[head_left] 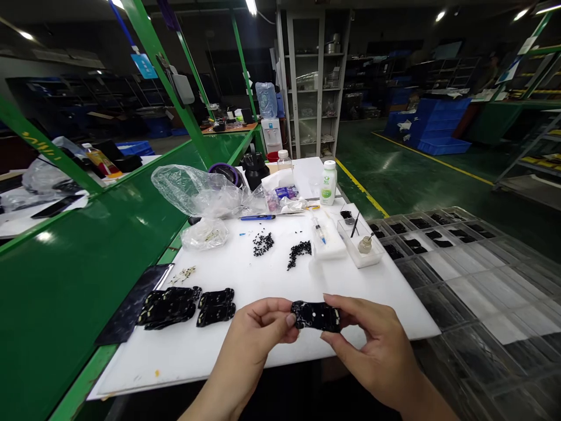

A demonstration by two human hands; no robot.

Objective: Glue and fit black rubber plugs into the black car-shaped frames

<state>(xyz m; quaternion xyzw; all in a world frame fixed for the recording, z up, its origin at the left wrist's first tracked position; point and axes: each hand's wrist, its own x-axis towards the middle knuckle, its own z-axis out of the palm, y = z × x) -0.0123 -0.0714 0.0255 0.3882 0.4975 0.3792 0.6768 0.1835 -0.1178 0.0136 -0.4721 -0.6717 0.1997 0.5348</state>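
Between both hands, above the front of the white table, is a flat black molded part (pixel 316 316) shaped like a small car chassis, with a pale dot near its middle. My left hand (pixel 258 327) pinches its left end between thumb and fingers. At the right end, my right hand (pixel 368 333) grips it by the long edges. Similar black parts (pixel 169 307) lie stacked to the left, beside a smaller group of the same parts (pixel 215 307). Farther back are two piles of tiny black pieces (pixel 263 244), (pixel 299 254) and some small cream-coloured bits (pixel 183 274).
A clear plastic bag (pixel 197 190), a blue pen-like tool (pixel 258 217), a white bottle (pixel 328 183) and a syringe (pixel 319 231) stand or lie toward the back. A clear tray (pixel 370 257) is at the right edge. Compartmented trays (pixel 464 280) spread beyond the table's right side.
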